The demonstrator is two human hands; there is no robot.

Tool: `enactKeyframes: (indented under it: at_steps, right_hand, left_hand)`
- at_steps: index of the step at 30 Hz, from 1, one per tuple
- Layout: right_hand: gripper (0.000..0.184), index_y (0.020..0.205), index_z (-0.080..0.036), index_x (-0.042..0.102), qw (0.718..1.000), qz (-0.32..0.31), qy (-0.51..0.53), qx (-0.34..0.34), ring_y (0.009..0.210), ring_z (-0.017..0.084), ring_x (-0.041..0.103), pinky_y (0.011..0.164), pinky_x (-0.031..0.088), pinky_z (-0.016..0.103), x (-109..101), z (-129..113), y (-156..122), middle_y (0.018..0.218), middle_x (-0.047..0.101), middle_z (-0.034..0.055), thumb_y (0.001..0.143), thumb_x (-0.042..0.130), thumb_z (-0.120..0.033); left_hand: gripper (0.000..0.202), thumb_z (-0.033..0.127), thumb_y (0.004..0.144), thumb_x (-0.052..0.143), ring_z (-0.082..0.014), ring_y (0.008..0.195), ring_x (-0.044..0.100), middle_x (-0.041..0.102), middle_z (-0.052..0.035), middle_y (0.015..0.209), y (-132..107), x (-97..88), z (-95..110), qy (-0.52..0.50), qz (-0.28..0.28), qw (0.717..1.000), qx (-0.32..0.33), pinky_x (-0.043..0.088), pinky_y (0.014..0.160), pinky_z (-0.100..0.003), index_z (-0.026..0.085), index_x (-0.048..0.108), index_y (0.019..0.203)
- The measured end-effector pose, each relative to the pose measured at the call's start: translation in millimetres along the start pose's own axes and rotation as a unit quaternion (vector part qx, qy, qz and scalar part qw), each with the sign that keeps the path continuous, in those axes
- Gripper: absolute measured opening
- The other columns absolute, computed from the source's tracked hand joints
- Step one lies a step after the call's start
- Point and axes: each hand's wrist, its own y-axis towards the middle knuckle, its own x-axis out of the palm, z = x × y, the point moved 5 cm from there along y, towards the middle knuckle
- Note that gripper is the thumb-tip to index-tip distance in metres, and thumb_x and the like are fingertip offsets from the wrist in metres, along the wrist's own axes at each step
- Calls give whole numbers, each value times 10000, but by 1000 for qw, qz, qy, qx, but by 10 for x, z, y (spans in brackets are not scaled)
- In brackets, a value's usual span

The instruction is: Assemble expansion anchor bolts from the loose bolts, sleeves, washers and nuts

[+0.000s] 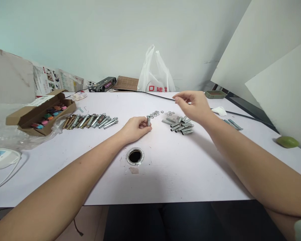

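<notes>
My left hand (134,129) rests on the white table (165,174) with its fingers closed round a short metal sleeve or bolt (148,120) held upright. My right hand (194,105) hovers above a pile of metal sleeves (181,124), thumb and forefinger pinched together; what the pinch holds, if anything, is too small to make out. Small washers (156,113) lie scattered just beyond both hands. A row of assembled anchor bolts (91,121) lies to the left.
A round cable hole (134,156) sits in the table in front of me. An open cardboard box (41,113) with coloured items stands at the left, a white plastic bag (155,75) at the back, a green object (287,142) at the right, and a black cable (243,115) crosses behind.
</notes>
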Motion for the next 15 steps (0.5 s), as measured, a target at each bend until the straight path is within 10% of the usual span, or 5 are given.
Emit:
enactKeyframes:
  at_steps: [6, 15]
  right_hand:
    - [175, 879, -140, 738, 972, -86, -117, 186, 764, 197, 626, 717, 481, 325, -22, 768, 40, 875, 718, 95, 766, 619, -202]
    - [219, 945, -144, 730, 954, -181, -161, 175, 783, 195, 626, 681, 448, 303, 425, 805, 85, 946, 729, 111, 810, 649, -295]
  left_hand:
    - [232, 342, 764, 676, -129, 799, 622, 695, -33, 903, -4, 23, 16, -15, -4, 1000, -1, 488, 778, -274, 166, 659, 915]
    - [303, 421, 770, 693, -117, 740, 608, 687, -29, 837, -53, -14, 62, -44, 21, 999, -12, 460, 688, -242, 163, 680, 929]
